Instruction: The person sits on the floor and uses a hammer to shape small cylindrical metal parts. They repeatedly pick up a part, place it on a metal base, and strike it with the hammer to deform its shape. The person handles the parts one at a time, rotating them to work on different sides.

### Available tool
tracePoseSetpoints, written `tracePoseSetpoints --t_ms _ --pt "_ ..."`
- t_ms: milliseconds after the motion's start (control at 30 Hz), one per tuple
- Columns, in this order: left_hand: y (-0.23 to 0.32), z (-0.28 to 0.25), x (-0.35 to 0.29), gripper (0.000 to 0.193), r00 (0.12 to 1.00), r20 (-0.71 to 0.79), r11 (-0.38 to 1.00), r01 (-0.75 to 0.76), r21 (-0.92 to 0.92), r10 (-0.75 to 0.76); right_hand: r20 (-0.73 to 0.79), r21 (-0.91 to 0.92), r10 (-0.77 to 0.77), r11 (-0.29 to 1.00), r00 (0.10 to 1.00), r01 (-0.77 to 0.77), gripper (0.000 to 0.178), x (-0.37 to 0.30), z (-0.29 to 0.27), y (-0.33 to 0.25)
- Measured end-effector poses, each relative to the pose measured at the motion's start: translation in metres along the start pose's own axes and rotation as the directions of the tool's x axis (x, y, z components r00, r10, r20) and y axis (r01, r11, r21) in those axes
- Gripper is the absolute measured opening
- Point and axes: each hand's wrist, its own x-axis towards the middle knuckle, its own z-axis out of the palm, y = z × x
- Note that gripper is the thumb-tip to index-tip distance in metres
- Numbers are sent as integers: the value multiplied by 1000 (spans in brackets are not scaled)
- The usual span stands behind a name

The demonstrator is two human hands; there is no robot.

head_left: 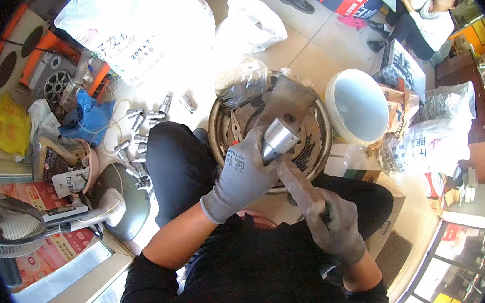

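My left hand [241, 172], in a grey glove, is wrapped round a shiny metal cylinder [279, 138] with a wide flat head, held over the round basin. In my right hand [335, 222], gloved as well, is a brownish-grey bar [300, 185]. The bar's far end reaches up to the cylinder's underside by the left hand; whether they touch, I cannot tell. Below both hands, the worn metal basin [216, 139] holds a pair of pliers [235, 127], a dark flat plate [290, 100] and small dark pieces. A plastic-wrapped bundle [242, 82] rests at its far left rim.
Several metal fittings [138, 122] lie on the floor left of my knee. A white bucket [356, 107] stands right of the basin. Large white sacks [140, 26] sit ahead. A fan [17, 225] is at the left. Another person [427, 19] sits at the far right.
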Motion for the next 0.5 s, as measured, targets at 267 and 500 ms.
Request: tracePoseSetpoints --t_ms 267,500 --pt "1 0 4 45 1000 24 1000 -14 -22 14 215 -162 126 982 968 -92 27 3 -10 -6" --pt "-3 -2 2 43 998 -55 997 -10 -74 6 50 -126 -62 990 997 68 28 19 -6 -18"
